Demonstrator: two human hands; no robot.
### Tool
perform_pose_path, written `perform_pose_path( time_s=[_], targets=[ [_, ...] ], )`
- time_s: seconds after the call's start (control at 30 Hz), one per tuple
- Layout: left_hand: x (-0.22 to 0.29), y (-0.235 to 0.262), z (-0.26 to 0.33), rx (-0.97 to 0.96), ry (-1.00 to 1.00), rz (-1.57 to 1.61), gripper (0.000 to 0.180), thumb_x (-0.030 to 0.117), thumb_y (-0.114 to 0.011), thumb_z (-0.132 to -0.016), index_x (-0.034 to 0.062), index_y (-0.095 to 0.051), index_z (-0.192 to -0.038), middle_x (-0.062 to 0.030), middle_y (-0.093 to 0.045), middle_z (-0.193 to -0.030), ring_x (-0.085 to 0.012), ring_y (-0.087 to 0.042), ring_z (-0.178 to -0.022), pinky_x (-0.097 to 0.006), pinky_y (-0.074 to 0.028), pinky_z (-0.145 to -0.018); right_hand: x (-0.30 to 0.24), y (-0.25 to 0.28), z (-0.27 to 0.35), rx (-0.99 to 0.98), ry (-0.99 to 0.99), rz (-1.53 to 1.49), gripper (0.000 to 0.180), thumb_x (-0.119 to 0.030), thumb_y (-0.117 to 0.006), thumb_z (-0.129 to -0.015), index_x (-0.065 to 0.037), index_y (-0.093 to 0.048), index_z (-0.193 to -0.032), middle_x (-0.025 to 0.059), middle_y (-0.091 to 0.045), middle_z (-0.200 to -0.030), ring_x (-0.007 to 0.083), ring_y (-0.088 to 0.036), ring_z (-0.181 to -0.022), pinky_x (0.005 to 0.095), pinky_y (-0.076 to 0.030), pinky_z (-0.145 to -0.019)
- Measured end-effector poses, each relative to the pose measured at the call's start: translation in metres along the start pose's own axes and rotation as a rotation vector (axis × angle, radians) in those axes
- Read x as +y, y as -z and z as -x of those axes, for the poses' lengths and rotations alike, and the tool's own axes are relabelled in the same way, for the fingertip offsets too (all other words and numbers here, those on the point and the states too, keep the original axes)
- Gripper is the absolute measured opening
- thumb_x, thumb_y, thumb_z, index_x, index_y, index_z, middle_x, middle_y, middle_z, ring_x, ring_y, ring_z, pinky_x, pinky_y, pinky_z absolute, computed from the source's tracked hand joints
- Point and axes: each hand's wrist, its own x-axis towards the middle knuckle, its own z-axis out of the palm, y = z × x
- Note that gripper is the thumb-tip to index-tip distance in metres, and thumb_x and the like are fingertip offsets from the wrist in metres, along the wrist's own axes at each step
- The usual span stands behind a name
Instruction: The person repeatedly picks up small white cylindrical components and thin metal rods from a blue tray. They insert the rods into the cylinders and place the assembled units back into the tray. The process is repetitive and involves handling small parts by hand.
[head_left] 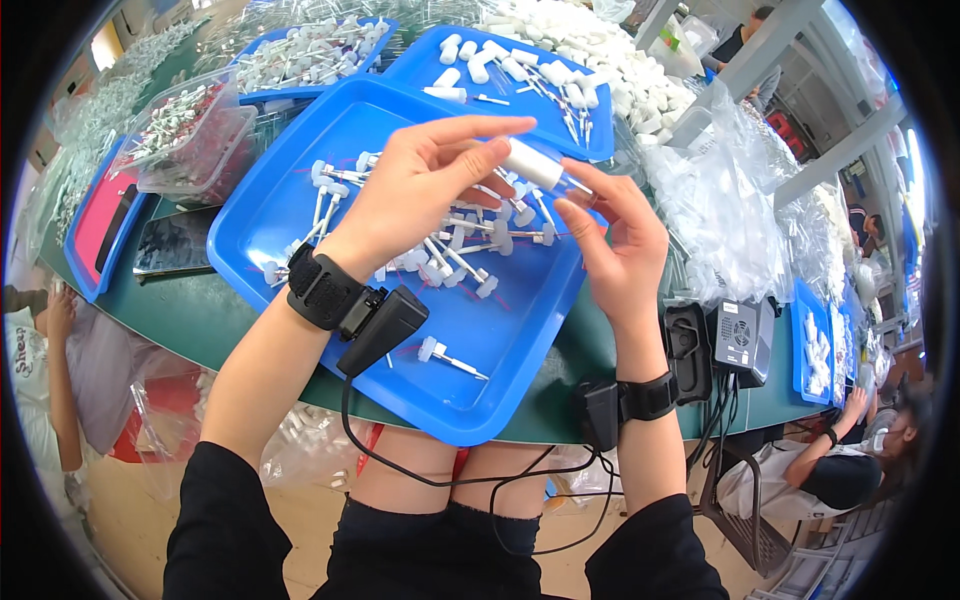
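Note:
A white cylinder (532, 163) is held up above the large blue tray (480, 385). My left hand (425, 180) pinches its left end between thumb and fingers. At its other end is a clear, thin-walled part (583, 190), gripped by the thumb and fingers of my right hand (622, 225). Whether the two parts are joined cannot be made out. Beneath my hands, the tray bears several white stick-like pieces (455, 262) with wide pale heads and thin tips. One such piece (452, 358) lies apart near the tray's front.
Behind stand a blue tray (420, 65) of white cylinders and another (385, 40) of stick pieces. Stacked clear tubs (195, 150) and a phone (175, 243) are at left. A black device (742, 340) and plastic bags (715, 210) are at right. Cables hang from my wrist straps.

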Motion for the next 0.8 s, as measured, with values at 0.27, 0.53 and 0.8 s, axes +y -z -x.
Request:
perform_pose_path(
  time_s=[0.27,0.53,0.8],
  targets=[
    [-0.003,0.0,0.002,0.02,-0.063,-0.106,0.019,0.0,-0.062,-0.078,-0.0017,-0.065,-0.097,-0.0104,-0.065,-0.09,-0.015,-0.063,-0.08,-0.026,-0.053,-0.072,0.0,-0.011,0.009,-0.038,-0.156,-0.273,0.03,-0.004,-0.068,-0.074,-0.002,-0.063,-0.103,0.0051,-0.063,-0.085,0.0095,-0.056,-0.073,0.0212,-0.045,-0.067],
    [-0.001,-0.002,0.006,0.02,-0.087,-0.138,0.02,-0.009,-0.06,-0.075,-0.003,-0.065,-0.093,-0.0104,-0.065,-0.088,-0.0156,-0.063,-0.079,-0.026,-0.053,-0.071,-0.006,-0.012,0.011,-0.029,-0.087,-0.213,0.026,-0.004,-0.067,-0.076,0.0,-0.063,-0.102,0.0065,-0.064,-0.088,0.0098,-0.058,-0.075,0.0217,-0.046,-0.067],
    [-0.002,-0.009,0.008,0.001,-0.091,-0.202,0.019,-0.01,-0.059,-0.075,-0.0025,-0.066,-0.091,-0.0112,-0.065,-0.087,-0.0146,-0.063,-0.077,-0.024,-0.052,-0.069,-0.011,-0.02,0.014,-0.013,-0.318,-0.517,0.021,-0.004,-0.064,-0.08,0.002,-0.06,-0.1,0.007,-0.063,-0.09,0.0106,-0.06,-0.082,0.0214,-0.048,-0.07]
  ],
)
